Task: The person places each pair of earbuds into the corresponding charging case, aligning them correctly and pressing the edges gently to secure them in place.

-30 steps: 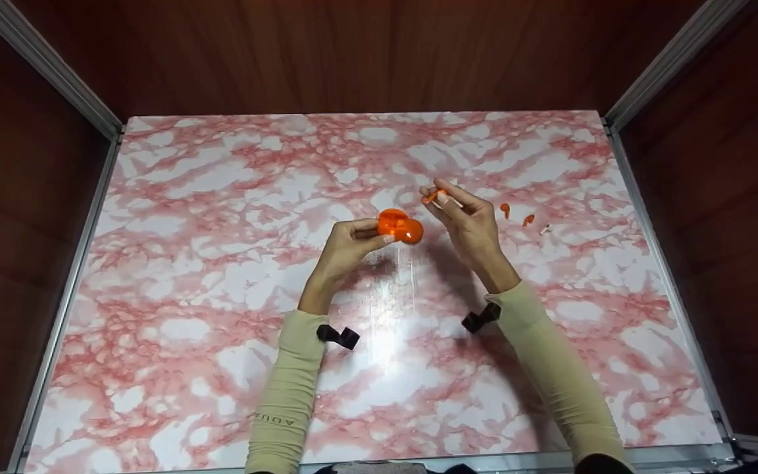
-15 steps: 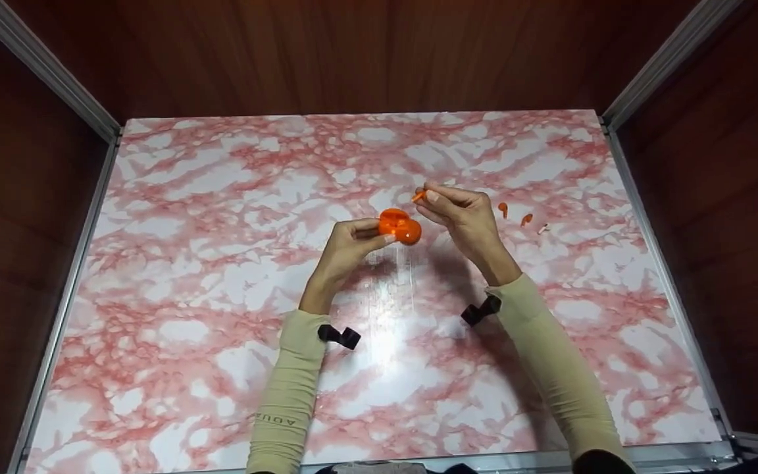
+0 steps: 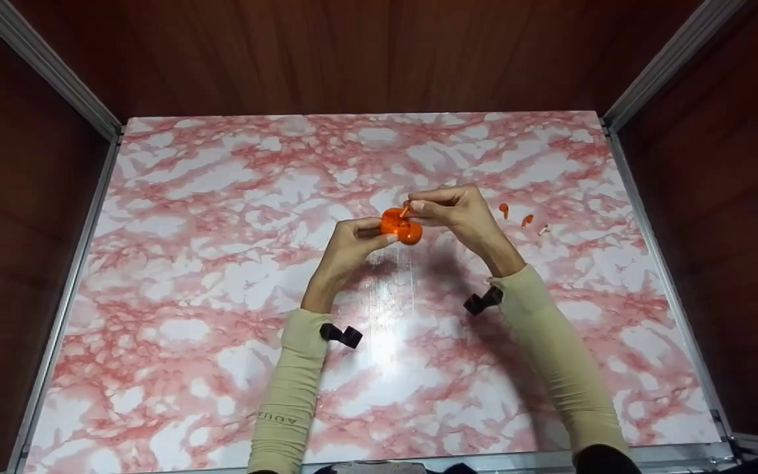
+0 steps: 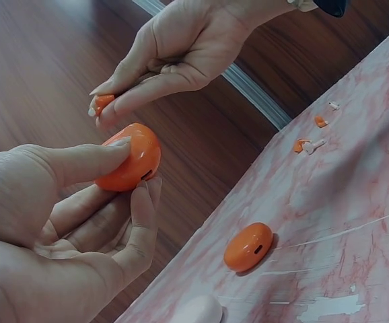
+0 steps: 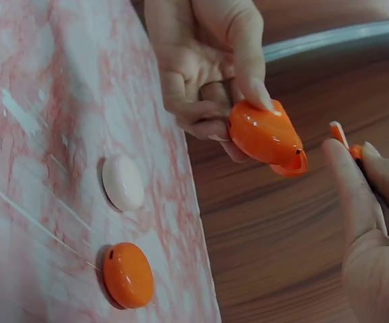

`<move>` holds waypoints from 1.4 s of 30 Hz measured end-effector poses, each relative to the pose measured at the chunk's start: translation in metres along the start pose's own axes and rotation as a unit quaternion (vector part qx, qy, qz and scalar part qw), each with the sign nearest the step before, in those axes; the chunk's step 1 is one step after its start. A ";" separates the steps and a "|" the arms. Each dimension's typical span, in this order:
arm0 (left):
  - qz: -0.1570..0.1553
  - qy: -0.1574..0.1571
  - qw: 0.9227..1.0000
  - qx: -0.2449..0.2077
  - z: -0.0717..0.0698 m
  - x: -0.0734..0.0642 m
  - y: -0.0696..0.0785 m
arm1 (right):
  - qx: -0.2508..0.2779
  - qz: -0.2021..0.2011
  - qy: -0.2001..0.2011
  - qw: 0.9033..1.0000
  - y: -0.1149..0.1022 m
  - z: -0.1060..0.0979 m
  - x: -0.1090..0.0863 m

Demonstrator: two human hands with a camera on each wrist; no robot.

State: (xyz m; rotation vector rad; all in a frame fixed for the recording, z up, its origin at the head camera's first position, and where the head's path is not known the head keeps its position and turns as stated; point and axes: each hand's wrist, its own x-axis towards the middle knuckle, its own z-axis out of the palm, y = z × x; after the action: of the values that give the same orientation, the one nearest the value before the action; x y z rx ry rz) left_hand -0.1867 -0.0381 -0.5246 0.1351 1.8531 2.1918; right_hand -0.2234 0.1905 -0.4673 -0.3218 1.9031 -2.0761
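My left hand (image 3: 346, 253) grips an orange earbud case (image 5: 265, 134) between thumb and fingers, above the table, and its lid stands raised. An orange earbud (image 3: 405, 211) with a pale stem tip is pinched by the thumb and fingertips of my right hand (image 3: 464, 210), right at the case's far edge in the head view. In both wrist views a small gap shows between earbud and case. A second orange case (image 4: 248, 247), closed, lies on the table below the held one. Beside it rests a closed white case (image 5: 122, 182), hidden in the head view.
Right of my right hand lie two orange earbuds, a farther one (image 3: 503, 210) and a nearer one (image 3: 528, 220), with a small white earbud (image 3: 544, 229) beside them. The marbled table (image 3: 188, 263) is bounded by dark wood panels (image 3: 366, 59) and metal rails (image 3: 70, 283).
My right hand has moved left and slightly toward me with the earbud, up to the open case, and has turned the earbud to a steeper angle. My left hand barely moves.
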 end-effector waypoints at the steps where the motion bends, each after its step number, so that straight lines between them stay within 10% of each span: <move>1: 0.002 -0.001 1.000 0.001 0.000 0.000 0.000 | -0.020 -0.002 -0.004 1.000 -0.001 0.001 0.000; 21: 0.021 -0.023 1.000 0.006 0.006 0.001 -0.005 | -0.272 -0.053 -0.019 0.961 -0.012 0.015 -0.009; 42: 0.035 -0.018 0.999 -0.002 0.010 0.003 -0.007 | -0.327 -0.078 -0.044 0.941 -0.003 0.021 -0.011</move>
State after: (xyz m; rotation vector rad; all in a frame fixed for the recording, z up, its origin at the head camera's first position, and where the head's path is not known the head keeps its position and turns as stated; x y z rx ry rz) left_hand -0.1858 -0.0270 -0.5299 0.2397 1.8507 2.2249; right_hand -0.2056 0.1752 -0.4621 -0.7161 2.5282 -1.4095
